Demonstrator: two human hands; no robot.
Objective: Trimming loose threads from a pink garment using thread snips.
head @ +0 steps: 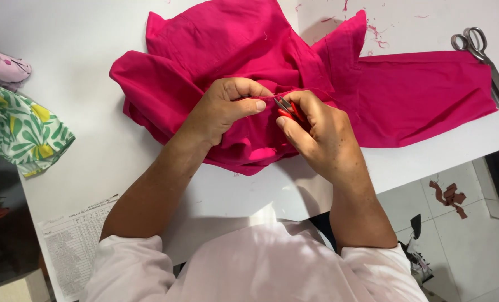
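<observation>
From the head camera, looking down, a big pink cloth (pixel 249 67) lies bunched up in the middle of the white worktop (pixel 81 72). One long part of it stretches flat toward the right edge.

The left hand (pixel 224 109) rests on top of the bunched cloth. Its thumb and fingers are closed tight and pinch a fold of the pink cloth.

The right hand (pixel 322 131) is just beside the left hand, and their fingertips almost touch. Its fingers are curled shut around small red snips (pixel 288 109). The metal tips of the snips poke out toward the fold that the left hand pinches. I cannot tell if the blades are open or closed.

Big grey scissors (pixel 481 61) lie near the far right corner of the worktop, just beside the long part of the cloth. Tiny pink scraps (pixel 375 28) are spread at the far edge.

At the left edge sits a green leafy cloth (pixel 20 131), and a pale pink patterned cloth (pixel 3 67) is just behind it. A printed paper sheet (pixel 73 240) hangs at the near left corner. Dark red scraps (pixel 450 197) lie on the tiled floor at the right.
</observation>
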